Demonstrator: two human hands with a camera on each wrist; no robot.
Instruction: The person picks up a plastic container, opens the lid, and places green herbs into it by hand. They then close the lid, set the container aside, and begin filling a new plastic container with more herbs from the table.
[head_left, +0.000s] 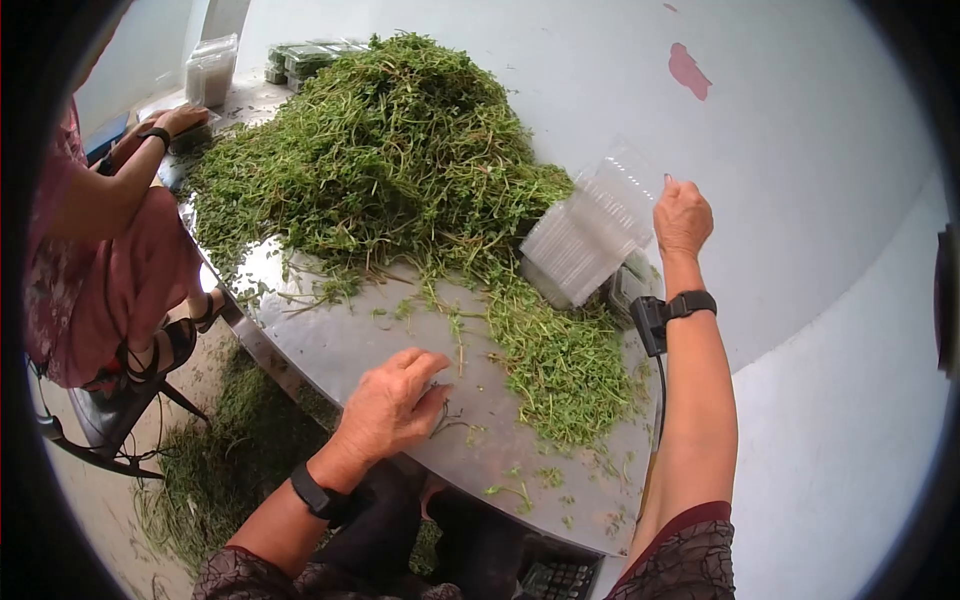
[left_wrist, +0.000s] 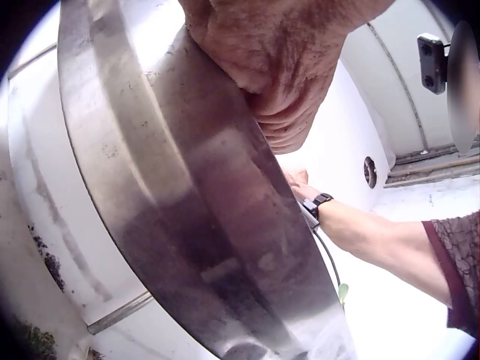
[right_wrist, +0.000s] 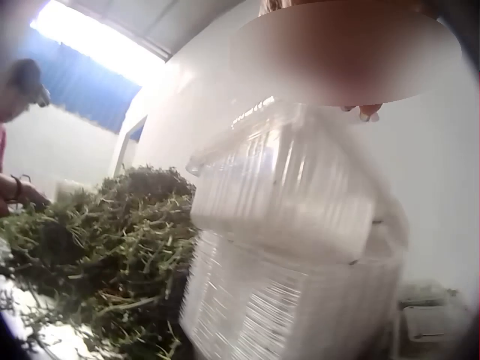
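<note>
The right hand (head_left: 683, 218) is raised beside a stack of clear plastic containers (head_left: 575, 250), its fingers curled. A tilted clear container (head_left: 622, 190) lies close to the fingertips; whether they pinch its edge cannot be seen. In the right wrist view the blurred containers (right_wrist: 277, 195) fill the middle, below the fingertips. Over the near part of the metal table (head_left: 340, 335), the left hand (head_left: 395, 405) has loosely bent fingers, thumb apart, with no clear object held. A small pile of green sprigs (head_left: 570, 375) lies between the hands, below the containers.
A large heap of green sprigs (head_left: 380, 150) covers the table's far part. Filled boxes (head_left: 310, 55) and a container stack (head_left: 210, 72) stand behind. Another person (head_left: 110, 210) sits at the left. More greens (head_left: 235, 460) lie on the floor; a crate (head_left: 560, 578) is below the table's edge.
</note>
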